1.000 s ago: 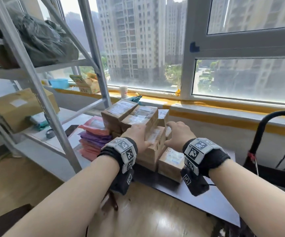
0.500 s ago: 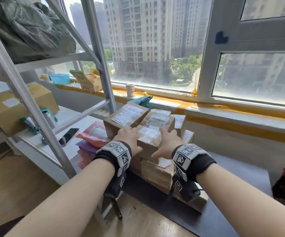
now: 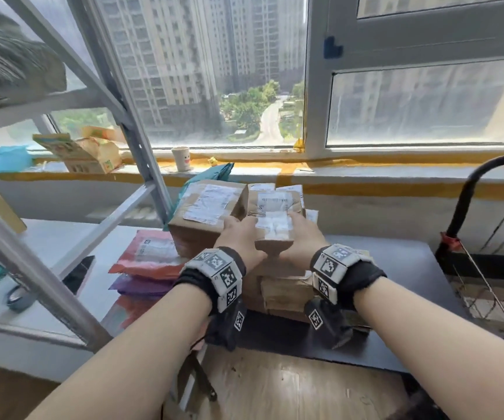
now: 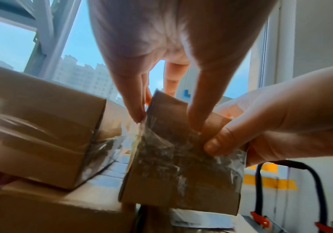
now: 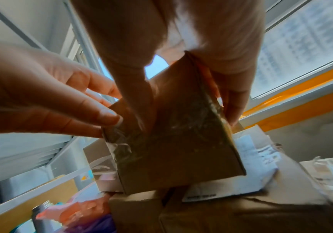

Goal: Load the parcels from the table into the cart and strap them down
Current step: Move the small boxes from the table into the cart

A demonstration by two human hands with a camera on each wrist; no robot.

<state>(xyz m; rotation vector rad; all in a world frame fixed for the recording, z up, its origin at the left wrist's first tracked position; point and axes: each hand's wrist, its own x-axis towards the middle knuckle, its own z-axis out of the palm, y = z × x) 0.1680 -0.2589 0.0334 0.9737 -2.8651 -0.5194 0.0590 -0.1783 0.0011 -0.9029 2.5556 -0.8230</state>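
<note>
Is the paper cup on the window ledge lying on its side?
No, the paper cup stands upright on the window ledge, behind the pile of boxes.

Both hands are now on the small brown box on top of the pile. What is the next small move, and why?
Probably lift the small box straight up, then carry it right toward the cart. The left hand and right hand already pinch its sides, and it stands close beside the larger box.
</note>
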